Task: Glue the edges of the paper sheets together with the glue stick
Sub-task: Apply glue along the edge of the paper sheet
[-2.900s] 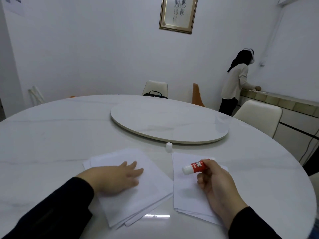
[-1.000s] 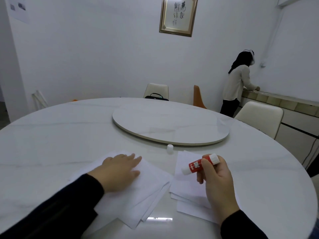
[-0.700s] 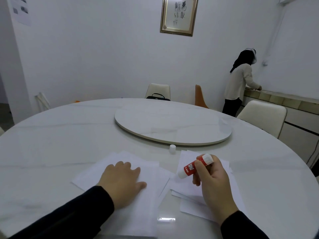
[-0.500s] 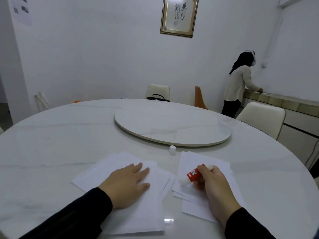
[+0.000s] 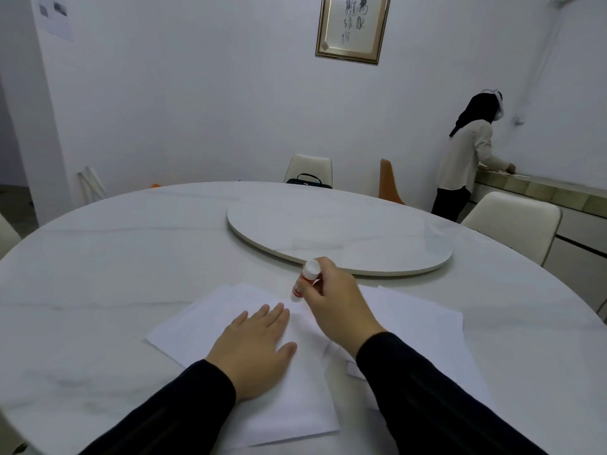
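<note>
Head view of the round marble table (image 5: 131,257), taken as our landmark. Our left hand (image 5: 253,349) lies flat, fingers straight and close together, pressing the left stack of paper sheets (image 5: 203,323) onto the near part of the table. Our right hand (image 5: 335,307) reaches across above the left hand, its fingers curled round the glue stick (image 5: 305,280). The stick is red with a white end; it stands nearly upright, white end uppermost, and its lower tip meets the far edge of the left stack, toward the table's centre. We cannot tell whether glue is exposed at that tip.

A second stack of paper sheets (image 5: 420,326) lies on the table to the right of the first, partly under our right forearm; the two stacks overlap or touch beneath the arm, though which we cannot tell. Both forearms wear dark sleeves (image 5: 443,399).

At the table's centre, beyond both stacks, sits a raised round turntable (image 5: 345,234). Past the table's far edge stand a cream chair (image 5: 308,165) bearing a dark bag (image 5: 308,180) and an orange chair (image 5: 389,185). A further cream chair (image 5: 515,221) stands at the table's right edge. Beyond it a person (image 5: 466,159) in a pale top stands at a counter (image 5: 542,188), back turned. A framed calligraphy sheet (image 5: 351,26) hangs on the wall behind the table.
</note>
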`<state>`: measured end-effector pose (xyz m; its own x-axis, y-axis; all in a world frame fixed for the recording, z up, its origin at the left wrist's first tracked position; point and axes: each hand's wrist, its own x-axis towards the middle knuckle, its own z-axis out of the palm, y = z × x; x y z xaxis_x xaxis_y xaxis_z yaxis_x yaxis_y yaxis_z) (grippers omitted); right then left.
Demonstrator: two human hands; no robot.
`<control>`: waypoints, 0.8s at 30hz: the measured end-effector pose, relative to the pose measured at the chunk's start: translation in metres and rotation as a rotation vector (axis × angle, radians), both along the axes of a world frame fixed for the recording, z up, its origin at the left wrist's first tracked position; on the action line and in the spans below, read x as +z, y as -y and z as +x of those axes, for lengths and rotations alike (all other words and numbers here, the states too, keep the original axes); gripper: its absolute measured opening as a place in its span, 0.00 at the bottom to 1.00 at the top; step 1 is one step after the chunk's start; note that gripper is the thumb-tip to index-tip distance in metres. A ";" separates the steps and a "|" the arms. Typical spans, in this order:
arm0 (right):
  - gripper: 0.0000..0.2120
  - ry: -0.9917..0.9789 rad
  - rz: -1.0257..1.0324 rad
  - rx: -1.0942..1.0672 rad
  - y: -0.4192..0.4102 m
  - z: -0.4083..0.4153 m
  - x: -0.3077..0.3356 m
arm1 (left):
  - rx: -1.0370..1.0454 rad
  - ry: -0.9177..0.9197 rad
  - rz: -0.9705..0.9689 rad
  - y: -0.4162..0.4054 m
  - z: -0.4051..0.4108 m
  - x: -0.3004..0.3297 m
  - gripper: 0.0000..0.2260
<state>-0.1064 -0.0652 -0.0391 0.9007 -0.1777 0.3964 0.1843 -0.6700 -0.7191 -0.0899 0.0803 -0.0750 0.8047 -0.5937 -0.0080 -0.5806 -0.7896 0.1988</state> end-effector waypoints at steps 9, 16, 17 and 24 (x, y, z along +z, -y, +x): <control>0.04 -0.058 -0.048 0.032 0.014 0.003 -0.015 | -0.001 -0.042 0.013 0.000 0.005 0.001 0.27; 0.04 -0.071 -0.144 0.165 0.018 -0.037 -0.001 | -0.008 -0.043 0.032 0.001 0.005 0.003 0.27; 0.04 -0.069 -0.156 0.184 0.017 -0.045 0.002 | -0.008 -0.041 0.035 0.001 0.005 0.003 0.27; 0.02 -0.099 -0.235 0.299 0.013 -0.099 0.010 | -0.009 -0.039 0.030 0.000 0.005 0.001 0.27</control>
